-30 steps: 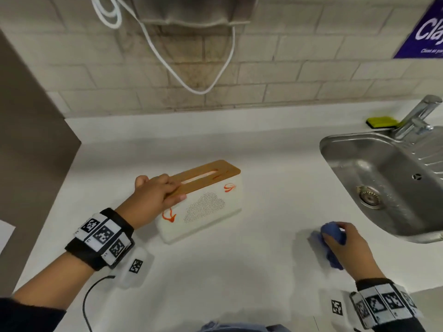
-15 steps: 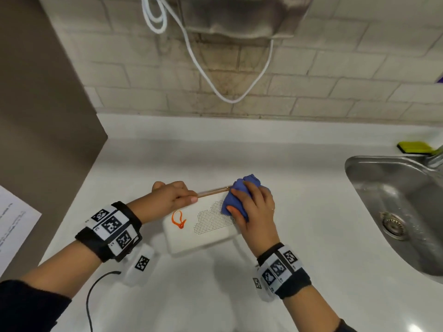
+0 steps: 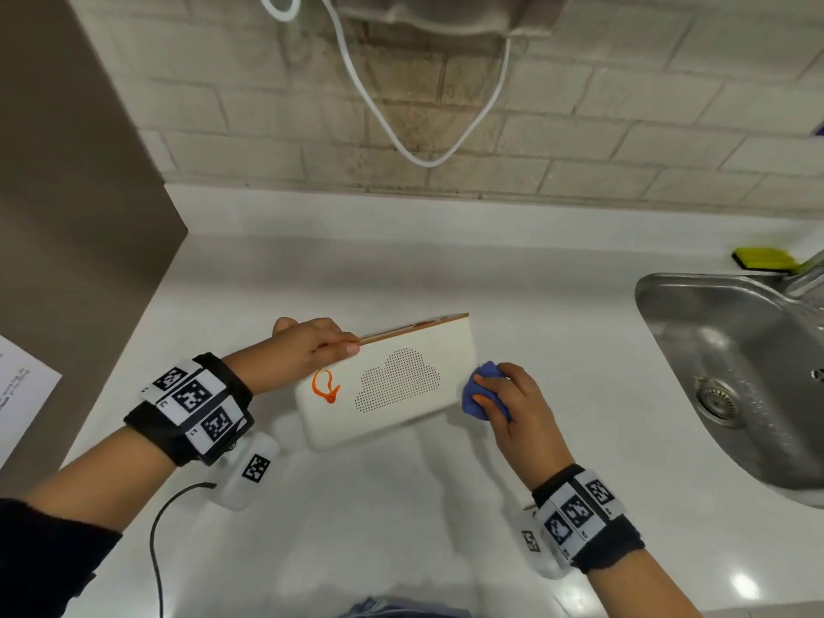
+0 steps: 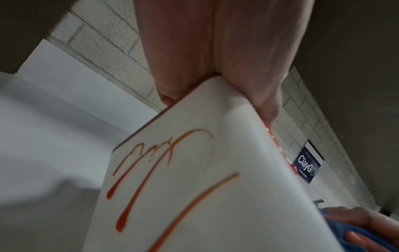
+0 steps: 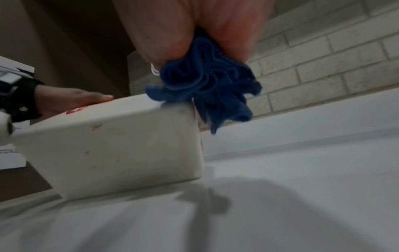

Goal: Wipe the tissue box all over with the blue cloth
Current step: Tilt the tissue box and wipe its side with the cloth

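Observation:
The white tissue box (image 3: pixel 392 385) with a wooden lid stands tipped towards me on the white worktop (image 3: pixel 401 506). Its front has a dotted cloud and an orange squiggle (image 3: pixel 325 388) at the left; more orange streaks (image 4: pixel 138 179) mark the box (image 4: pixel 215 187) at its left end. My left hand (image 3: pixel 312 350) grips the box's upper left corner, thumb behind, fingers over the lid edge. My right hand (image 3: pixel 508 399) clutches the bunched blue cloth (image 3: pixel 479 396) against the box's lower right corner. In the right wrist view the cloth (image 5: pixel 207 85) presses on the box (image 5: pixel 118 145) at its top right edge.
A steel sink (image 3: pixel 735 350) with a tap (image 3: pixel 811 274) and a yellow-green sponge (image 3: pixel 764 258) lies to the right. A white cable (image 3: pixel 423 158) loops down the brick wall. A brown panel (image 3: pixel 67 171) bounds the left side, with paper (image 3: pixel 22 394) beside it.
My right hand carried the cloth from the worktop near the sink to the box's top right, then down to its lower right corner. The orange mark there is gone. The box tipped up.

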Motion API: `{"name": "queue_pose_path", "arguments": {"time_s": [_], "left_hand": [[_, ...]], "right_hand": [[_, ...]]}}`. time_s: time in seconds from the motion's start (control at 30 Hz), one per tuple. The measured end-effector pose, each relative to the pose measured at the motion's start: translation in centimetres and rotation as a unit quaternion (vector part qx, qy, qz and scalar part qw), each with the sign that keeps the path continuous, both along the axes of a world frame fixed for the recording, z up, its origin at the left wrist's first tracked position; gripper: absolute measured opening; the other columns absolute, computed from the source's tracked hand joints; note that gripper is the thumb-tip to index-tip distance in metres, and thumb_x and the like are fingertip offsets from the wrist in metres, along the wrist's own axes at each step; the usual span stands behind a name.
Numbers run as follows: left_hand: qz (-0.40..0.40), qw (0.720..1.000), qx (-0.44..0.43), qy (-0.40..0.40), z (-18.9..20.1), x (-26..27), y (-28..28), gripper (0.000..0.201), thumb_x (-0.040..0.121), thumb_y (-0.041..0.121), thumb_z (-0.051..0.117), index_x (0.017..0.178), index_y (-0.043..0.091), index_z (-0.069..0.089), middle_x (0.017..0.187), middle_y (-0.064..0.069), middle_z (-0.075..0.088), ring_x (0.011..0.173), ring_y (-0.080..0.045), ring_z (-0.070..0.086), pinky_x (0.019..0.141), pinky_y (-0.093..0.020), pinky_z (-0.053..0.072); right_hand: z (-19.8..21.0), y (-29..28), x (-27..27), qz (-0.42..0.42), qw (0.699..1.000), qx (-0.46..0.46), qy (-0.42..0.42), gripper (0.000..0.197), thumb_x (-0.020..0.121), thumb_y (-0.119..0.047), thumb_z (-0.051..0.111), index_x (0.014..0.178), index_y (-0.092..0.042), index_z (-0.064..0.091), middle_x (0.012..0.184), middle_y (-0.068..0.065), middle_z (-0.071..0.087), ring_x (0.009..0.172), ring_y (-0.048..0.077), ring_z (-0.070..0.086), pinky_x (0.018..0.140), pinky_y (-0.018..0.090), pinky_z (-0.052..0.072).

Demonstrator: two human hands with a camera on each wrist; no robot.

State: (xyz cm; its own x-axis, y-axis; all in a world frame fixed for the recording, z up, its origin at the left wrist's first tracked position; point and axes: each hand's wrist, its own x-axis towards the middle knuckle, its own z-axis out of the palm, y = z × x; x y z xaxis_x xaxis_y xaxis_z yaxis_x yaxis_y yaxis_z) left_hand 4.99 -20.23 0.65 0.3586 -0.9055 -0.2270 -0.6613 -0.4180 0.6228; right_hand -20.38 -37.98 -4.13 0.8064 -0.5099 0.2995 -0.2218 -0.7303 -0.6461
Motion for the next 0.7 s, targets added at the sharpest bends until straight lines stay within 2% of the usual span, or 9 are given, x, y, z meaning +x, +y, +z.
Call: {"name": "queue_pose_path", "arguments": {"time_s": [0.07,0.13,0.17,0.3,0.4,0.47,0.57,0.63,0.7], "left_hand": [[0.005,1.0,0.004,-0.002,0.0,-0.1,0.1,0.035,0.08,0.06,0.027,0.102,0.053,0.053,0.104,0.01,0.055,0.108,-0.006,0.044,0.091,-0.026,0.013],[0.01,1.0,0.009,-0.001,0.1,-0.2,0.1,0.037,0.08,0.059,0.026,0.102,0.051,0.055,0.104,0.01,0.055,0.109,-0.006,0.044,0.091,-0.026,0.013],[0.014,1.0,0.009,0.001,0.2,-0.1,0.0,0.04,0.079,0.06,0.026,0.103,0.05,0.056,0.104,0.01,0.055,0.11,-0.007,0.044,0.092,-0.026,0.013],[0.019,0.999,0.016,0.038,0.3,0.1,0.0,0.052,0.069,0.072,0.025,0.101,0.05,0.059,0.107,0.008,0.057,0.113,-0.013,0.046,0.101,-0.03,0.016],[0.052,0.987,0.027,0.147,1.3,0.4,0.2,0.044,0.068,0.066,0.046,0.101,0.042,0.064,0.114,0.005,0.06,0.112,-0.013,0.053,0.107,-0.035,0.032],[0.047,0.977,0.037,0.204,2.1,0.6,0.4,0.048,0.07,0.057,0.055,0.11,0.031,0.064,0.12,0.004,0.061,0.113,-0.012,0.055,0.104,-0.031,0.038],[0.039,0.975,0.051,0.211,2.5,0.8,0.4,0.043,0.077,0.048,0.059,0.113,0.023,0.064,0.12,0.004,0.061,0.112,-0.009,0.054,0.1,-0.024,0.037],[0.038,0.978,0.06,0.198,2.4,1.0,0.2,0.032,0.087,0.033,0.056,0.113,0.018,0.064,0.116,0.0,0.062,0.109,-0.012,0.054,0.096,-0.023,0.04],[0.05,0.977,0.066,0.197,2.5,1.0,0.0,0.032,0.087,0.035,0.055,0.111,0.016,0.065,0.108,0.002,0.062,0.102,-0.011,0.056,0.091,-0.022,0.042]], "right_hand": [[0.6,-0.6,-1.1,0.004,0.999,-0.034,0.026,0.019,0.092,-0.017,0.05,0.1,-0.011,0.065,0.102,0.005,0.057,0.09,0.023,0.059,0.081,0.019,0.05],[1.9,-0.3,-1.5,0.0,0.988,-0.152,0.031,0.026,0.091,-0.026,0.044,0.1,-0.014,0.065,0.102,0.007,0.061,0.083,0.026,0.056,0.073,0.036,0.053],[2.6,0.0,-1.2,0.003,0.98,-0.196,0.018,0.026,0.09,-0.027,0.043,0.103,-0.016,0.062,0.105,0.008,0.061,0.084,0.027,0.054,0.072,0.039,0.051],[4.3,3.7,1.8,0.08,0.949,-0.296,-0.075,0.022,0.088,-0.026,0.055,0.109,-0.019,0.052,0.121,0.007,0.047,0.093,0.027,0.046,0.081,0.038,0.04],[3.3,6.8,4.7,0.17,0.914,-0.357,-0.09,0.033,0.08,-0.017,0.068,0.109,-0.02,0.052,0.126,0.004,0.042,0.095,0.027,0.048,0.078,0.039,0.043],[2.4,8.5,6.4,0.181,0.92,-0.331,-0.104,0.029,0.084,-0.019,0.064,0.11,-0.019,0.051,0.127,0.004,0.041,0.096,0.026,0.046,0.08,0.038,0.04],[1.9,10.6,8.8,0.152,0.959,-0.198,-0.134,0.021,0.095,-0.028,0.044,0.112,-0.017,0.049,0.128,0.005,0.038,0.1,0.025,0.043,0.089,0.034,0.034],[1.5,11.7,10.0,0.125,0.972,-0.155,-0.122,0.025,0.09,-0.025,0.049,0.113,-0.015,0.051,0.126,0.005,0.037,0.101,0.024,0.041,0.091,0.032,0.032],[1.0,12.2,10.7,0.117,0.972,-0.174,-0.108,0.032,0.083,-0.014,0.06,0.114,-0.012,0.052,0.123,0.005,0.038,0.098,0.023,0.041,0.088,0.032,0.033]]}}
